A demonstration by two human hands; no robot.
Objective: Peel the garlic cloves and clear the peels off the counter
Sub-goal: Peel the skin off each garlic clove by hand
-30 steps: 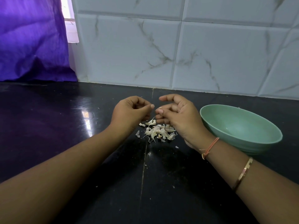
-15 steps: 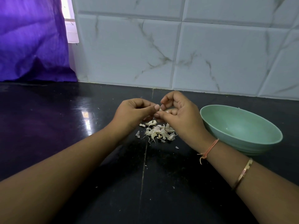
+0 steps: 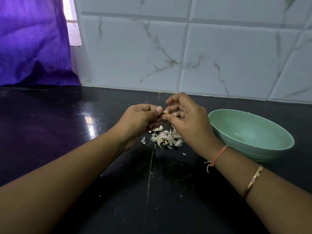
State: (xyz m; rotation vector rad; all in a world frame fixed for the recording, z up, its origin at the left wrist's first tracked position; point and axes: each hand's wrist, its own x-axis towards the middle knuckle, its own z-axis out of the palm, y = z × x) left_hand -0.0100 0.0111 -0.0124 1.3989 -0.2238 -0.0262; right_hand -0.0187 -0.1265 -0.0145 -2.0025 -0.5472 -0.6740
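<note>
My left hand [image 3: 139,119] and my right hand [image 3: 189,120] meet above the black counter [image 3: 84,132]. Between their fingertips they pinch one small garlic clove [image 3: 166,112], most of it hidden by the fingers. The right hand's other fingers are curled around what looks like more pale garlic, only partly visible. Directly below the hands lies a heap of white garlic peels [image 3: 164,138], with a few stray flakes around it.
A pale green bowl [image 3: 253,132] stands on the counter just right of my right hand; its visible inside holds nothing. The marble-tiled wall [image 3: 185,56] rises close behind. A purple curtain [image 3: 30,48] hangs at the back left.
Both hands came together and rose slightly. They were apart one second ago; now their fingertips meet on the clove. The peel heap and bowl have not moved.
</note>
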